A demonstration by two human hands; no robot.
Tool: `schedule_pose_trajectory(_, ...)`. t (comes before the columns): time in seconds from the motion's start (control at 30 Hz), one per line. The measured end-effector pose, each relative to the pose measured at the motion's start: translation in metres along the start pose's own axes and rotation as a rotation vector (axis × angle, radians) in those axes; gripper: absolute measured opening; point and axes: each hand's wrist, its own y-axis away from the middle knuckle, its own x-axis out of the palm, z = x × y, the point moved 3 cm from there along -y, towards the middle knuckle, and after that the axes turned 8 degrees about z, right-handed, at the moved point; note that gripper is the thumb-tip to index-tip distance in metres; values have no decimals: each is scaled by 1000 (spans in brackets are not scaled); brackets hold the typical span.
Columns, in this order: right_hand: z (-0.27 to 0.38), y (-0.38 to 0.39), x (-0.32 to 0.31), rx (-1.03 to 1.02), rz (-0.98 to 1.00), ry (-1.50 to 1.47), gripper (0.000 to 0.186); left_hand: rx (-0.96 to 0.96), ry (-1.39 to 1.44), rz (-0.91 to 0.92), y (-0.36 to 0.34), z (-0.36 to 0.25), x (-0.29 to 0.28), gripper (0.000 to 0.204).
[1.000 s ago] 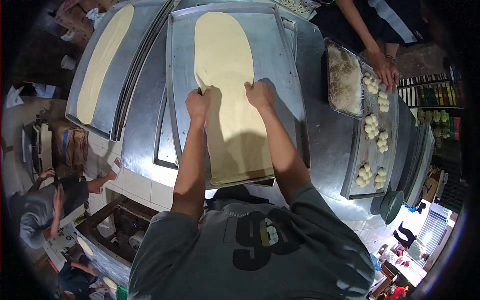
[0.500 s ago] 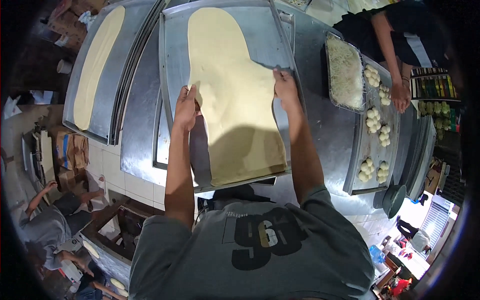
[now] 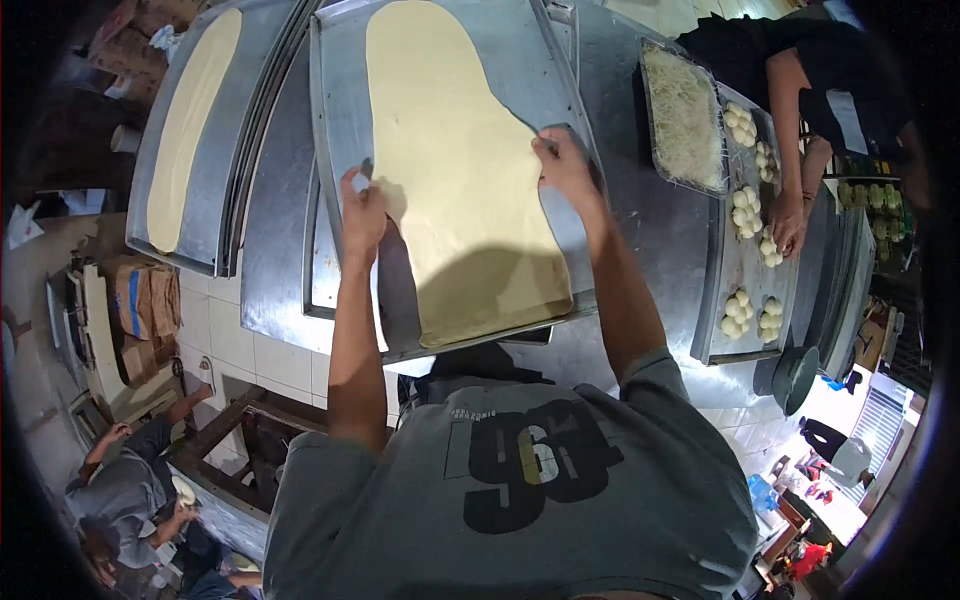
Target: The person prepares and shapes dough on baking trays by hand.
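Note:
A long, pale dough sheet (image 3: 460, 230) lies on a shallow metal tray (image 3: 525, 50) in front of me, wide at the near end and rounded at the far end. My left hand (image 3: 362, 215) is curled at the sheet's left edge, seemingly pinching it, though the fingertips are partly shadowed. On the opposite side, my right hand (image 3: 568, 168) pinches the dough's edge, which is drawn outward there. Both forearms reach in from below, over the tray's near end.
Another tray (image 3: 140, 230) holds a narrow dough strip (image 3: 195, 130) at left. At right, a co-worker's hand (image 3: 788, 225) touches dough-ball clusters (image 3: 745, 215) on a tray beside a container of pale shreds (image 3: 680, 115). Other people (image 3: 130, 500) crouch at lower left.
My hands have spread apart, widening the dough's middle; the right moved outward and up, then slightly inward. The co-worker's hands at right have moved down along the clusters.

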Motion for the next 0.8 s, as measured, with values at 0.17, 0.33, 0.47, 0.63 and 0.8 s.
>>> schedule_pose_trajectory(0.17,-2,12,2,-295,450,326,19,241,-543,242,14,2,3,24)
schedule_pose_trajectory(0.33,-13,28,-5,-99,254,182,38,107,-315,120,33,18,-4,30)
schedule_pose_trajectory(0.47,-18,31,-11,-25,295,432,53,63,-644,276,39,5,0,30)
schedule_pose_trajectory(0.63,-19,57,-13,-273,350,251,35,302,-537,168,62,21,-3,23)
schedule_pose_trajectory(0.8,-26,65,-29,-429,230,343,17,249,-541,153,85,-2,-1,25)
